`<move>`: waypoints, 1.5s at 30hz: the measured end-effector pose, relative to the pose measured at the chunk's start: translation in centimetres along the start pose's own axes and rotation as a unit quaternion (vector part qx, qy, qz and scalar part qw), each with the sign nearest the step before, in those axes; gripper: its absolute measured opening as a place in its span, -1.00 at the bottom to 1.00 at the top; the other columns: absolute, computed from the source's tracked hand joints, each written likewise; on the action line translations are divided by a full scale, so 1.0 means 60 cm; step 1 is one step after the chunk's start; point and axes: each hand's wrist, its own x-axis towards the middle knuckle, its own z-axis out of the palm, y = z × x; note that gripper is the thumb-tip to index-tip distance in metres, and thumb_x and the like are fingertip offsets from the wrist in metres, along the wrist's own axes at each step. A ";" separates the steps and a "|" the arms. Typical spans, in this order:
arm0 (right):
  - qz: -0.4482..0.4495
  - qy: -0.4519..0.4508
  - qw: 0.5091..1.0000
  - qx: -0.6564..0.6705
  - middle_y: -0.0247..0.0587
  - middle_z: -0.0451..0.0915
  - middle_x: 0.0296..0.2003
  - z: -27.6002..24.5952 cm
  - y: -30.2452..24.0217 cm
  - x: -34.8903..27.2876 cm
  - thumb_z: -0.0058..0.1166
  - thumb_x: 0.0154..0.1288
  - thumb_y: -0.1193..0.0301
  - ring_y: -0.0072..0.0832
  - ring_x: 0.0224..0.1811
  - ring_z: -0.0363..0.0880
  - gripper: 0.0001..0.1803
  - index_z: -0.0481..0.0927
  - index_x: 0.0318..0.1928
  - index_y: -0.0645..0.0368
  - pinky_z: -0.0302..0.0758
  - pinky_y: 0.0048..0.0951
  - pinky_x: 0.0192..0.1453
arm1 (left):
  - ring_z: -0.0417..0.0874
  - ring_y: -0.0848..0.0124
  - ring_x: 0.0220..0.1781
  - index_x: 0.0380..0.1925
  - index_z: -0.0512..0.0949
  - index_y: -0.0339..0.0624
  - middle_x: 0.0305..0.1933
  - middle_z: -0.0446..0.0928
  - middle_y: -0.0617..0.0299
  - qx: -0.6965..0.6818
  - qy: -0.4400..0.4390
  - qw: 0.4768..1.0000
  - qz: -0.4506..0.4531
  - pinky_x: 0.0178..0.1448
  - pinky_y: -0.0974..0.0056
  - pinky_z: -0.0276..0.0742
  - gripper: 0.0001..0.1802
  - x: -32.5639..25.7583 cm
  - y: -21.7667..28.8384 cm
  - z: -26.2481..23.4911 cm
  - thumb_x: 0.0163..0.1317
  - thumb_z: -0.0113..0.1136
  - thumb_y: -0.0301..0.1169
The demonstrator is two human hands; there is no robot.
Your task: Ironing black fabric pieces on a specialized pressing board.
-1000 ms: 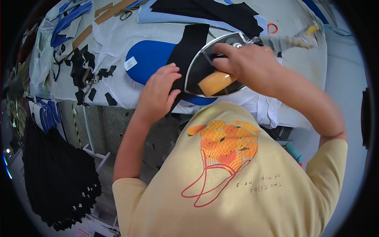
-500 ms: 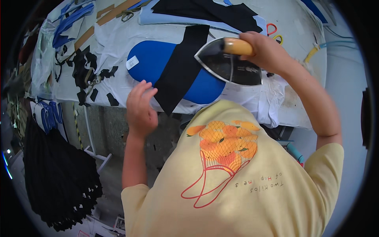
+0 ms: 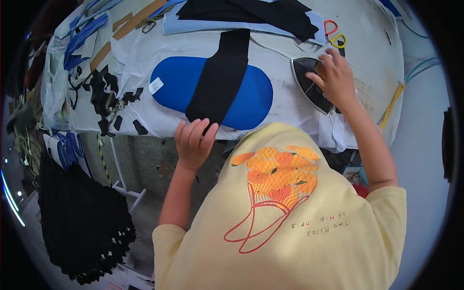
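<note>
A long black fabric piece (image 3: 220, 72) lies slantwise across a blue rounded pad (image 3: 256, 96) with a small white label at its left end. My left hand (image 3: 193, 145) is at the near end of the black piece, fingers stretched and fingertips at its edge. To the right of the pad, a dark iron (image 3: 304, 79) rests on the table with its tip pointing away to the left. Over the iron sits my right hand (image 3: 336, 79), its fingers spread; the iron's handle is hidden by it.
Black fabric panels (image 3: 222, 10) lie on a light blue pad at the back. Red-and-yellow-handled scissors (image 3: 336, 36) are beside them. Black scraps (image 3: 101, 92) litter the table's left side. A bundle of black pieces (image 3: 87, 222) hangs at the lower left. A yellow tape (image 3: 392, 104) hangs at the right edge.
The iron has come down from above the pad's right end to the table on the right. My right hand's fingers have spread. My left hand has moved right, to the black fabric's near end.
</note>
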 end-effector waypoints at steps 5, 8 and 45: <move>0.171 -0.356 0.852 0.344 -0.11 0.63 -0.23 0.013 -0.150 0.119 0.02 0.36 -0.16 -0.16 -0.10 0.57 -0.38 0.70 -0.26 0.23 0.47 -0.21 0.09 | 0.53 0.47 0.04 -0.14 0.60 0.15 -0.04 0.55 0.47 -0.042 0.028 0.998 -0.034 0.40 0.05 0.26 -0.70 0.034 0.006 -0.037 0.11 0.43 -0.32; 0.317 -0.339 0.736 0.492 -0.23 0.65 -0.28 0.077 -0.193 0.152 0.17 0.31 -0.06 -0.33 -0.19 0.58 -0.50 0.71 -0.29 0.18 0.49 -0.28 0.05 | 0.55 0.50 -0.04 -0.21 0.64 0.12 -0.10 0.58 0.48 -0.072 0.013 0.997 -0.027 0.40 0.05 0.27 -0.77 0.053 0.002 -0.055 0.12 0.43 -0.31; -0.193 0.042 0.894 0.401 -0.40 0.58 -0.19 0.027 -0.199 0.102 0.39 -0.01 0.41 -0.30 0.03 0.50 -0.77 0.64 -0.30 0.02 0.32 -0.19 0.25 | 0.66 0.23 -0.12 -0.18 0.64 -0.13 -0.17 0.65 0.19 -0.270 0.032 0.954 -0.127 0.01 0.19 0.50 -0.79 0.202 0.001 -0.017 0.15 0.36 -0.47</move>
